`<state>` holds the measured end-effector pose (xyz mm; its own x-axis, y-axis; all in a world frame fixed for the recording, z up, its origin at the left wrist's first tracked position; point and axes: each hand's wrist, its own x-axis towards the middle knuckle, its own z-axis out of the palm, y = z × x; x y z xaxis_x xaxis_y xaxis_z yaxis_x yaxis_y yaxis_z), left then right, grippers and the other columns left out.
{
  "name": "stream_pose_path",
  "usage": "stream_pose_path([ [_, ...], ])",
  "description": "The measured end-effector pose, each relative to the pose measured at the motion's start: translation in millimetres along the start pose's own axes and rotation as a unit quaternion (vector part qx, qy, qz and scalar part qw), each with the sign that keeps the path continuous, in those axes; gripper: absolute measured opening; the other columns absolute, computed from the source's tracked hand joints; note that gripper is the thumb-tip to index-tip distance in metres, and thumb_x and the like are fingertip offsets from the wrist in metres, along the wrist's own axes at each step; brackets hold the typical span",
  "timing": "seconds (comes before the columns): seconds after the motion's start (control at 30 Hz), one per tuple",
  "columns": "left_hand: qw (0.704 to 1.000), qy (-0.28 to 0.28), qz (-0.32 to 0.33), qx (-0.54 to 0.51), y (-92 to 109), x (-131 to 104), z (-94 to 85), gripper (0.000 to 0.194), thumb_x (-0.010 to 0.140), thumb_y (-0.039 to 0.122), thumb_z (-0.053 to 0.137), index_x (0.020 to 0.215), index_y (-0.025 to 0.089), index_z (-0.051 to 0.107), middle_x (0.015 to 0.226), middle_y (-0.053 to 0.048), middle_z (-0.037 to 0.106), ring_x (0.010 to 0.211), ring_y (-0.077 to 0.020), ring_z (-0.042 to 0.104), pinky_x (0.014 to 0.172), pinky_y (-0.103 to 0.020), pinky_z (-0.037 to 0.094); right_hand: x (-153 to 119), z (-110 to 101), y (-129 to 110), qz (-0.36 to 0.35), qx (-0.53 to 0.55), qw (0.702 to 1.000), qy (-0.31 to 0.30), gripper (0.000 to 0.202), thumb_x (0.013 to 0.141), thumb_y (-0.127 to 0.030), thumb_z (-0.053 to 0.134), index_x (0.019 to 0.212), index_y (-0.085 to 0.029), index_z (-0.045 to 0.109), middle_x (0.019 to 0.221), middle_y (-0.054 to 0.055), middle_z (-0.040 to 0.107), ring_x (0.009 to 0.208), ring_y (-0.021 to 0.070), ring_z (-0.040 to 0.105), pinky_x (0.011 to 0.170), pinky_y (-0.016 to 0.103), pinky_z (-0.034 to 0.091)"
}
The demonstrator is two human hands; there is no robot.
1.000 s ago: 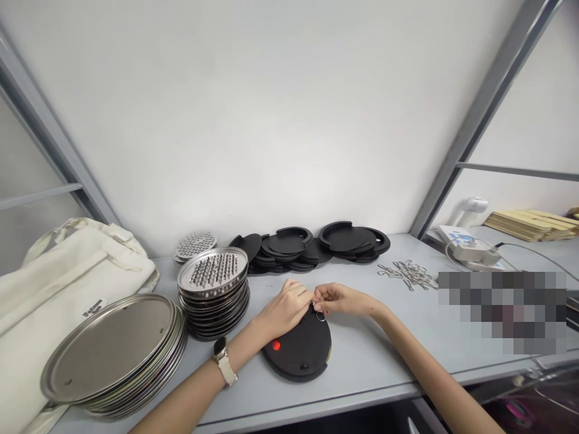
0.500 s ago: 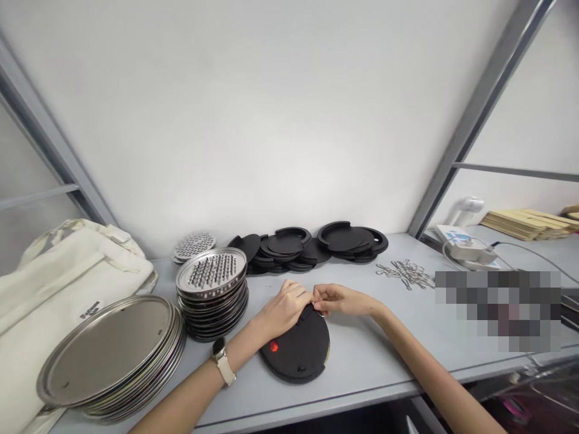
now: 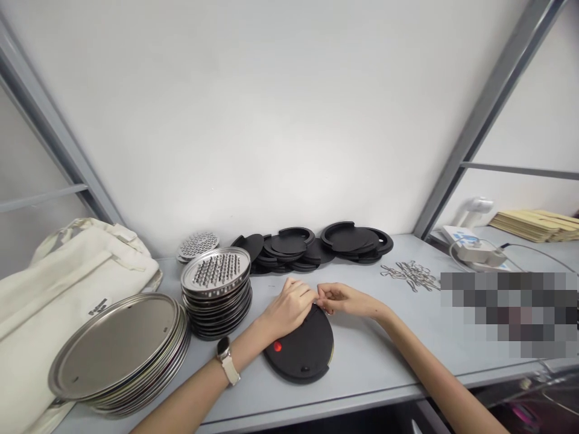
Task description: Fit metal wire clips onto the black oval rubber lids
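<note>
A round black disc [image 3: 304, 349] with a red dot on its left side lies on the grey table in front of me. My left hand [image 3: 292, 307] is closed over its upper left edge, the fingers bent round the far end. At that same far edge my right hand [image 3: 339, 299] pinches a small metal wire piece, mostly hidden by the fingertips. The fingertips of both hands nearly meet there. A loose pile of metal wire hooks [image 3: 411, 275] lies to the right of my right hand.
At left stand a stack of oval metal plates [image 3: 113, 343], a stack of round graters [image 3: 216, 271] and a cream cloth bag [image 3: 58, 271]. Black rings and discs [image 3: 289, 244] lie along the wall. Wooden boards [image 3: 536, 224] and a white power strip [image 3: 477, 250] are at far right.
The whole view has shifted slightly, so things sit a little further right. Both hands stay at the disc's far edge; the metal piece is now less visible under the right fingertips.
</note>
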<state>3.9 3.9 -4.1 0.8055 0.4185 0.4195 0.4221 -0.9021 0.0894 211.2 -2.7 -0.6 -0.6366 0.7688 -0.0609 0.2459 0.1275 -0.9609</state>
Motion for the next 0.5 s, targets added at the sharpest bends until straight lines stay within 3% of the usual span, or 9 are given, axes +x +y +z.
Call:
stream_pose_path([
  [0.5, 1.000, 0.004, 0.008, 0.005, 0.6, 0.5, -1.2, 0.018, 0.095, 0.015, 0.034, 0.086, 0.015, 0.050, 0.085, -0.003, 0.055, 0.084, -0.0166, 0.049, 0.082, -0.032, 0.033, 2.7, 1.4, 4.9, -0.006, -0.037, 0.999, -0.014, 0.036, 0.080, -0.045, 0.056, 0.066, -0.019, 0.036, 0.061, -0.007, 0.032, 0.058, 0.0080, 0.027, 0.054, 0.022, 0.024],
])
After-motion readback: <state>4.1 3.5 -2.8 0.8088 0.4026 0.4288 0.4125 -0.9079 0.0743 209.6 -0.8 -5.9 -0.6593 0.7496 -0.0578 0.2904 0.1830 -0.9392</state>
